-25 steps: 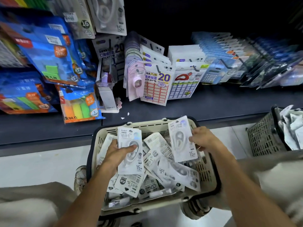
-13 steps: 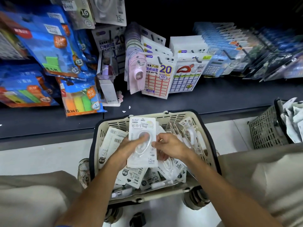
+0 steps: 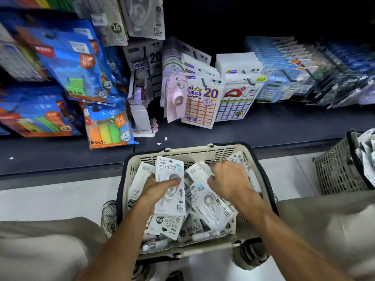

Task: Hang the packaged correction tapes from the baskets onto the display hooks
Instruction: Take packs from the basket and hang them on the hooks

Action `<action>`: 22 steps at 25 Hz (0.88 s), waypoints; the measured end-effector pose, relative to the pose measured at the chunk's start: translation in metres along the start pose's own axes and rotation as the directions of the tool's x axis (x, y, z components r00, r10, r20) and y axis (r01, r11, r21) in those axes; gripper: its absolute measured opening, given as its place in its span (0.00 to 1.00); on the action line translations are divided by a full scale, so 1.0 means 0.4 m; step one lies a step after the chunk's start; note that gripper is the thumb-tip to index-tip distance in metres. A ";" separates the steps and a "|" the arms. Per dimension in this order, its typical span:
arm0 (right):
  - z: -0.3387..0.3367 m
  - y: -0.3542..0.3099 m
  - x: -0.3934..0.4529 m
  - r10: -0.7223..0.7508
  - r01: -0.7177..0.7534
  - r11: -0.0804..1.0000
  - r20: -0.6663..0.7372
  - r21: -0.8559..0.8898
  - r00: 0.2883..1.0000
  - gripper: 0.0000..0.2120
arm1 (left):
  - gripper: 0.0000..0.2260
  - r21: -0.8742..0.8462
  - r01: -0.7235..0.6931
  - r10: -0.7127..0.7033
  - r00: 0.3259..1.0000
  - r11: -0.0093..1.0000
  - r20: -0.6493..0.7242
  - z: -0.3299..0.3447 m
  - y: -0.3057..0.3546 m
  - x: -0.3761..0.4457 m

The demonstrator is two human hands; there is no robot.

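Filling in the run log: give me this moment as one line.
left hand: holds correction tape pack | right hand: reaching among packs in beige basket, grip unclear | hung: none visible

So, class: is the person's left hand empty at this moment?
No. The left hand holds an upright correction tape packet above the cream basket, thumb across its front.

Two baskets [image 3: 194, 153], two hands [image 3: 160, 188]
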State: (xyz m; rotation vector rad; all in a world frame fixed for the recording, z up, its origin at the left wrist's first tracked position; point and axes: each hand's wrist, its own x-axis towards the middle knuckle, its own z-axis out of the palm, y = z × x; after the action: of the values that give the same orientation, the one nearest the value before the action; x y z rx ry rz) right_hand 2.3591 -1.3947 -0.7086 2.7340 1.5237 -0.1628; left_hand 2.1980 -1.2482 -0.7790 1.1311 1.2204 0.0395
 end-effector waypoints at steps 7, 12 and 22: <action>0.076 -0.021 -0.102 -0.483 0.461 0.876 -0.284 -0.145 0.828 0.21 | 0.36 -0.110 0.116 -0.086 0.967 0.987 0.241 -0.025 0.039 -0.019; 0.145 -0.006 -0.113 -0.551 0.544 0.833 -0.224 -0.097 0.804 0.28 | 0.31 -0.123 0.050 -0.013 0.958 0.991 0.286 -0.026 0.039 -0.022; 0.119 0.138 -0.029 0.448 -0.493 0.866 0.307 0.082 0.839 0.10 | 0.28 0.084 -0.059 0.054 0.997 0.995 0.062 -0.012 0.003 0.000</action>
State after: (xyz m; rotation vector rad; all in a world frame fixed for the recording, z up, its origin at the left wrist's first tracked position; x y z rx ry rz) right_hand 2.3957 -1.4365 -0.7572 2.9437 0.7629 -0.6523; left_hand 2.1952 -1.2445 -0.7776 1.2327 1.1460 -0.0039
